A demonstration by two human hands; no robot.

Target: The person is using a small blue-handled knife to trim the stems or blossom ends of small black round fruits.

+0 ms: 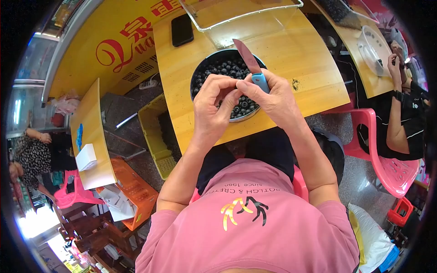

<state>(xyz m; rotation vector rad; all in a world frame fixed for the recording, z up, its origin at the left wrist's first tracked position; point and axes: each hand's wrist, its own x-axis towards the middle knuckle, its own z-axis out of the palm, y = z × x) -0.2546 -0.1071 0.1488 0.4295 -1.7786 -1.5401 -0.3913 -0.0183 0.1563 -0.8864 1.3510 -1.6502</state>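
A small knife (248,57) with a blue handle is gripped in my right hand (278,101), its blade pointing up and away over the bowl. My left hand (210,104) is closed in a pinch, its fingertips meeting the right hand's thumb. Whatever lies between those fingertips is too small to make out. Below both hands stands a round, dark-rimmed bowl (196,67) holding many small dark round fruits (227,68) that look like blueberries. My hands cover part of the bowl's near side.
On the wooden table (314,68) are a black phone (182,31), a clear plastic bin (241,18) and dark crumbs (295,84). A yellow crate (152,136) stands left of the table. At right, another person works by a white basket (373,50) and pink chair (375,150).
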